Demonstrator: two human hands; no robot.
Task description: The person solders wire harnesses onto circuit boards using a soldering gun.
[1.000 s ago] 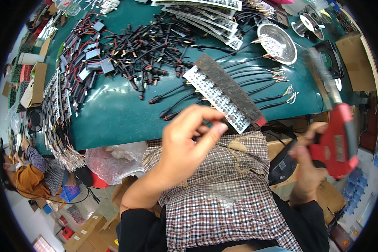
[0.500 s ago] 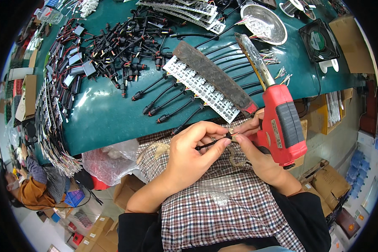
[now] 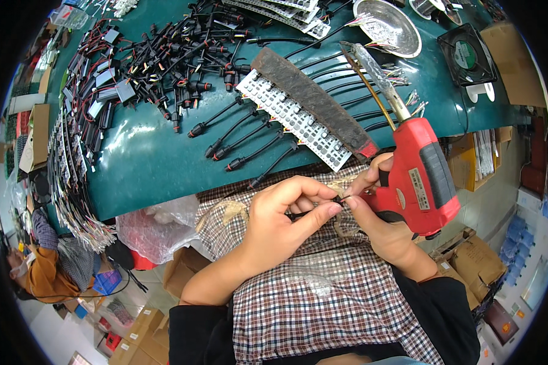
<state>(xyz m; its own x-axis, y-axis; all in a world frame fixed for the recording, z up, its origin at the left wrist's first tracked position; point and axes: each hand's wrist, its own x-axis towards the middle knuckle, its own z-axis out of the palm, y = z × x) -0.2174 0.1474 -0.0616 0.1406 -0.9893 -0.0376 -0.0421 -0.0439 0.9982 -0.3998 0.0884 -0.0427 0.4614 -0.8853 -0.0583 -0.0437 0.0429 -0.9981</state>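
Observation:
Just past the table edge, my left hand (image 3: 286, 219) is closed in a pinch on a short black cable (image 3: 296, 215). The cable's end points toward my right hand (image 3: 380, 222), whose thumb and forefinger meet at its thin wires; the fingers partly cover them. A red and black soldering gun (image 3: 421, 176) also sits in my right hand, its tip slanting up and left over the table. Beyond my hands, a white perforated strip (image 3: 295, 121) carries several black cables (image 3: 243, 157) with round connectors. A dark, worn bar (image 3: 313, 103) with a red end lies along it.
A heap of black connectors (image 3: 189, 58) covers the back left of the green table (image 3: 140, 173). Beside it hang bundled wires (image 3: 73, 207). A metal dish (image 3: 402, 30) and a black fan (image 3: 467, 56) stand back right. Another person (image 3: 58, 267) is at far left.
The soldering gun has shifted a little to the right, together with my right hand. My left hand stays nearly in place, and the cable is now more hidden by my fingers.

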